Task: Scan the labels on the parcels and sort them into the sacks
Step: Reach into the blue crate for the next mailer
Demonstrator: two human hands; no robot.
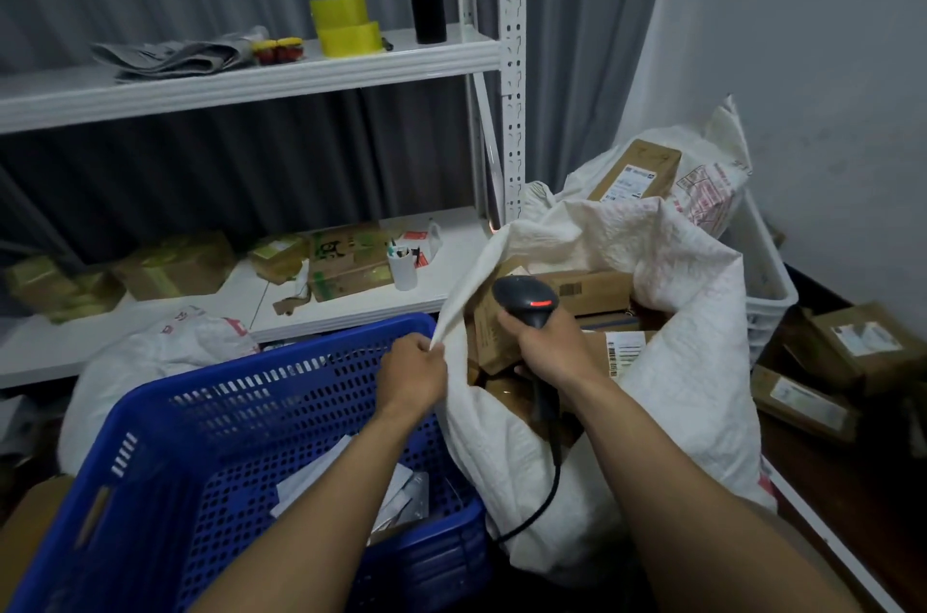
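Plainly, in the head view, the left hand (412, 374) was pinched shut on the rim of the white sack (692, 351), fingers closed on a fold of the cloth and pulling the mouth open toward the blue crate (165, 452). The right hand (549, 344) was wrapped tight around the handle of the barcode scanner (524, 298), its red light lit, held over the cardboard parcels (584, 291) already lying inside the sack. One label (622, 351) showed just beside the right wrist.

Risks, as I judged them: the pinch on the rim was small — if it slipped, the cloth could fall back over the parcels and hide the labels. The scanner's cable (549, 487) hung down across the sack's front and could snag on the rim when the hand lifted. Several parcels lay tilted with their labels turned away, so a scan might miss or read the wrong one.

Room was tight. The crate's rim sat touching the sack on the left; a second sack (702, 175) with a box poking out stood just behind, beside a white bin (772, 291). The shelf (351, 306) (cluttered with more boxes) closed off the far side, and loose parcels (853, 346) lay on the floor to the right. The clearest way out for either hand was straight up.
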